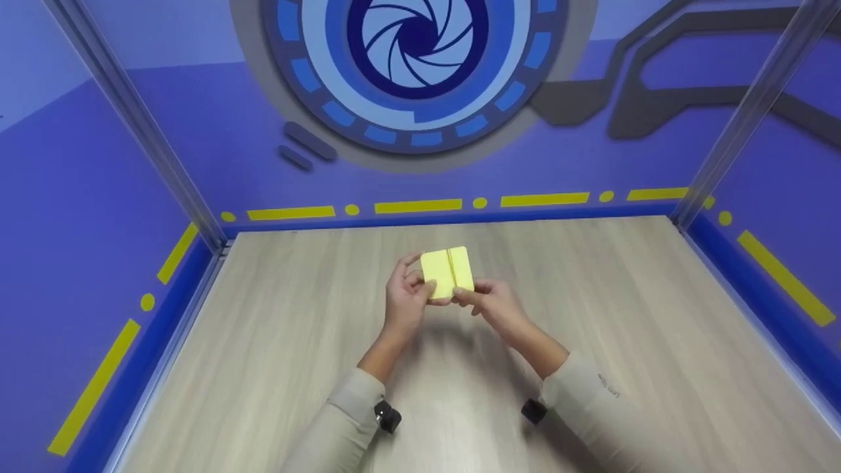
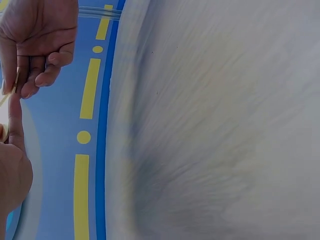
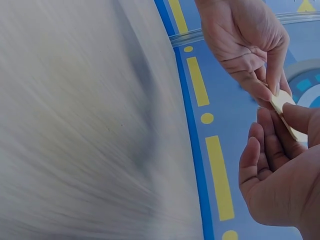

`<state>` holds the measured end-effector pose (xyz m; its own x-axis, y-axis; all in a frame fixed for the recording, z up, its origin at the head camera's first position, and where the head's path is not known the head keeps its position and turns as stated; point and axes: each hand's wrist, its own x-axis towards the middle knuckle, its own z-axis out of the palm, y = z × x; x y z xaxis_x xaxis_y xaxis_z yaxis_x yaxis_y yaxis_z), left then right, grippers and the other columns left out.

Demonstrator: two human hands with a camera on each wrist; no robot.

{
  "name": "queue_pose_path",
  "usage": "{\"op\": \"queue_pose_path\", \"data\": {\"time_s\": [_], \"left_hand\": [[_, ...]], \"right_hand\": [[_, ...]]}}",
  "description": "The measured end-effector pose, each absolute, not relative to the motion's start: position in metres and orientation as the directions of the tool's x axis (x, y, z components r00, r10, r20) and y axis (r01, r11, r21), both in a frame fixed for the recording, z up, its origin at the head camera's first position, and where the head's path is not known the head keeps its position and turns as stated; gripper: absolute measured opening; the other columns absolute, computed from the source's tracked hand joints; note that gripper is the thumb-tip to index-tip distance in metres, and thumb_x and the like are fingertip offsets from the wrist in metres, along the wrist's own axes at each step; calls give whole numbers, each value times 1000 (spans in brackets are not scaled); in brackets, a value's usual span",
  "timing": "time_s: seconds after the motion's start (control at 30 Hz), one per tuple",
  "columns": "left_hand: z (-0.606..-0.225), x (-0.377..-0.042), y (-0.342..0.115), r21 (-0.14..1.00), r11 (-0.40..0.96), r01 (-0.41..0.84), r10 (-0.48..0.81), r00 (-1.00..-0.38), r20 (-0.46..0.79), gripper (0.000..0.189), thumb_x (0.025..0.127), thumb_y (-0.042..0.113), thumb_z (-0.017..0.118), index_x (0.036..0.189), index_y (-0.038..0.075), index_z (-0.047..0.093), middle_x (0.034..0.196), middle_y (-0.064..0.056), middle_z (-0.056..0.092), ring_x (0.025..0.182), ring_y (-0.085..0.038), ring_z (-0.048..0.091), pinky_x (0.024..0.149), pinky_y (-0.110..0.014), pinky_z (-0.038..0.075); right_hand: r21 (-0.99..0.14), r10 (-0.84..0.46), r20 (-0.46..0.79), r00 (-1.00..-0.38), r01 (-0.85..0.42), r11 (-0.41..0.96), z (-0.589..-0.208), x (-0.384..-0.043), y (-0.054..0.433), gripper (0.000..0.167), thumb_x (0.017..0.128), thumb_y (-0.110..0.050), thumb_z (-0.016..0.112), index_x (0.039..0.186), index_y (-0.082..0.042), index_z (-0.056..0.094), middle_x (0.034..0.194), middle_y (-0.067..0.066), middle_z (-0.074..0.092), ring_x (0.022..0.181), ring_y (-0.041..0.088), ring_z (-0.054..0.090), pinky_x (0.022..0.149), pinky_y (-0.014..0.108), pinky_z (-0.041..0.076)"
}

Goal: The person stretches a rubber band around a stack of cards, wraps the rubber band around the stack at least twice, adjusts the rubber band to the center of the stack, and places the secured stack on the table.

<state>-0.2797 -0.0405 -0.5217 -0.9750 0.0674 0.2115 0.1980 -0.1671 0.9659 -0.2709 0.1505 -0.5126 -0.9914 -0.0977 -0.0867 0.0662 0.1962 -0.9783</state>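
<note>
In the head view a thin yellow square point(image 1: 437, 272) with rounded corners is held up above the table. A narrow darker band point(image 1: 452, 263) runs top to bottom across it, right of its middle. My left hand point(image 1: 406, 299) grips its left side, thumb on the front face and fingers behind. At the lower right corner, close to the band's bottom end, my right hand point(image 1: 502, 309) pinches it with the thumb in front. Seen nearly edge-on in the right wrist view, the square point(image 3: 282, 100) looks flat and thin between both hands.
Below the hands lies a light wood-grain table point(image 1: 295, 315). Blue printed panels point(image 1: 164, 131) with yellow dashes enclose its back and sides, with metal posts point(image 1: 138, 125) at the corners. A small black device point(image 1: 387, 416) sits at each sleeve cuff.
</note>
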Motion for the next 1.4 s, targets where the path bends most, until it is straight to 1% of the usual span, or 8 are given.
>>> {"op": "queue_pose_path", "data": {"time_s": [0.13, 0.33, 0.5, 0.67, 0.97, 1.1, 1.23, 1.4], "left_hand": [[-522, -280, -42, 967, -160, 201, 61, -975, 213, 56, 102, -8, 59, 154, 10, 47, 122, -26, 74, 97, -24, 79, 72, -36, 69], [-524, -280, -42, 971, -109, 211, 52, -975, 218, 56, 100, -7, 61, 151, 10, 47, 111, -24, 76, 87, -20, 77, 62, -28, 65], [-524, -280, -40, 972, -112, 205, 54, -976, 212, 55, 101, -6, 61, 151, 10, 48, 111, -24, 77, 85, -21, 77, 65, -31, 67], [-524, -281, -40, 974, -88, 210, 43, -976, 214, 52, 102, -5, 61, 151, 11, 49, 114, -22, 77, 87, -21, 78, 66, -32, 67], [-526, -280, -37, 970, -105, 218, 19, -975, 221, 53, 101, -8, 62, 151, 8, 50, 113, -25, 77, 86, -22, 77, 64, -28, 65], [-526, -279, -34, 971, -102, 217, 14, -976, 219, 53, 101, -8, 62, 149, 12, 52, 112, -24, 78, 88, -23, 78, 65, -29, 66], [-526, -279, -30, 971, -74, 229, 32, -972, 231, 53, 101, -8, 61, 150, 10, 51, 112, -24, 78, 92, -24, 79, 66, -29, 66], [-525, -278, -30, 969, -71, 236, 47, -970, 240, 54, 101, -6, 62, 151, 10, 50, 109, -24, 78, 89, -24, 79, 66, -30, 66]], "right_hand": [[-979, -89, -91, -992, 73, 189, -515, -271, 154, 25, 97, -27, 77, 107, -5, 78, 97, 4, 78, 95, 19, 66, 80, 34, 56], [-976, -67, -109, -992, 94, 196, -518, -270, 157, 23, 97, -28, 76, 101, -5, 77, 99, 4, 79, 95, 19, 66, 80, 32, 55], [-979, -51, -110, -993, 99, 177, -519, -270, 157, 21, 97, -26, 76, 102, -6, 78, 99, 4, 78, 95, 19, 66, 79, 31, 56], [-983, -85, -105, -991, 91, 157, -520, -270, 154, 23, 98, -26, 75, 107, -6, 79, 98, 4, 78, 96, 20, 66, 79, 33, 56], [-983, -131, -108, -985, 86, 163, -522, -271, 154, 25, 100, -25, 73, 114, -6, 79, 97, 3, 78, 99, 25, 67, 87, 41, 57], [-978, -145, -136, -980, 110, 176, -520, -271, 153, 26, 99, -27, 75, 112, -5, 79, 95, 2, 79, 100, 28, 68, 87, 41, 57], [-969, -145, -175, -974, 144, 198, -519, -271, 151, 29, 97, -31, 78, 109, -5, 80, 92, 1, 80, 101, 30, 69, 88, 40, 58], [-964, -151, -183, -972, 147, 221, -518, -272, 154, 32, 96, -34, 78, 111, -6, 80, 94, 2, 80, 101, 29, 69, 88, 41, 58]]}}
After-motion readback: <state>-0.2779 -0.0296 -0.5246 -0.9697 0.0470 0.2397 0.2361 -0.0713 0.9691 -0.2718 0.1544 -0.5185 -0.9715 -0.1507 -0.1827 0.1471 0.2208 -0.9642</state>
